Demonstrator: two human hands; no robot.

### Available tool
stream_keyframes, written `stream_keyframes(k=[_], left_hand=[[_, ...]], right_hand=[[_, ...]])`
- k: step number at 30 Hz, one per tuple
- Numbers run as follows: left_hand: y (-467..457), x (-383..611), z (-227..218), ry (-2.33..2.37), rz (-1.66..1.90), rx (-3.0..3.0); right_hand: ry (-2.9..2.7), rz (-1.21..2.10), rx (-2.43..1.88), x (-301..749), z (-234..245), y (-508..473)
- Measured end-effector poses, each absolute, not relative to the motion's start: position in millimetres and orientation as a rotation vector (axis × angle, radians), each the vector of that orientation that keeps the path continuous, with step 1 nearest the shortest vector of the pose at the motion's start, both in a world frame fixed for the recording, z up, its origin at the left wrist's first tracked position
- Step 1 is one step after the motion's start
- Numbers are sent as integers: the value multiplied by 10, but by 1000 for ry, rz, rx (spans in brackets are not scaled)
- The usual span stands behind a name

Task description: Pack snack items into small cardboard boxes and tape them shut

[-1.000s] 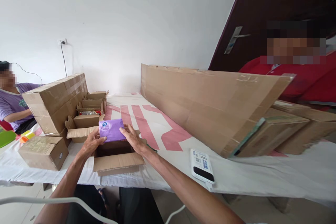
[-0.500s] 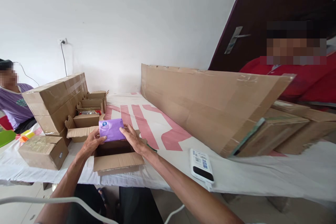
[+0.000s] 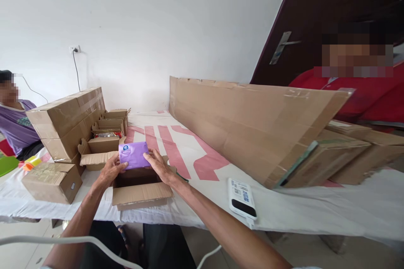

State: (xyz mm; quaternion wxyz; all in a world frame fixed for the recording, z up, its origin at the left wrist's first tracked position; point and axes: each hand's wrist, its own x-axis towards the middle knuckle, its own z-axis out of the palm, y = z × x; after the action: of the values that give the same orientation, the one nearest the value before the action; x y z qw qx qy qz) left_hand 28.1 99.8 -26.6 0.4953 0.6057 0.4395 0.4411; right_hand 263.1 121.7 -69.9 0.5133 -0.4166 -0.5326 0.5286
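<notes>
Between both hands is a purple pack of tissues (image 3: 135,155) with a round blue logo at its upper left. My left hand (image 3: 111,170) grips its left end, thumb across the front. On the right end, my right hand (image 3: 158,164) pinches it with the thumb in front. The pack is held tilted above the rear part of an open cardboard box (image 3: 142,195), whose near flap hangs outward. The inside of that box is dark, and I cannot make out its contents.
To the left stand more open boxes (image 3: 99,159), stacked closed cartons (image 3: 63,122) and a small taped carton (image 3: 52,183). A long cardboard panel (image 3: 246,126) rises at right. A white power bank (image 3: 242,198) with a cable lies nearby. People sit at both sides.
</notes>
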Motion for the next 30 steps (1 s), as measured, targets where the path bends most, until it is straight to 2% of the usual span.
stream_keyframes(k=[21,30], left_hand=[[1056,267,-310,1102,1073,1469],[993,312,-213,993,1123,1533]], right_hand=[[-1294,1271,-1028,2613,-566,1121],[-1435,996,-1221,2652,-449,1000]])
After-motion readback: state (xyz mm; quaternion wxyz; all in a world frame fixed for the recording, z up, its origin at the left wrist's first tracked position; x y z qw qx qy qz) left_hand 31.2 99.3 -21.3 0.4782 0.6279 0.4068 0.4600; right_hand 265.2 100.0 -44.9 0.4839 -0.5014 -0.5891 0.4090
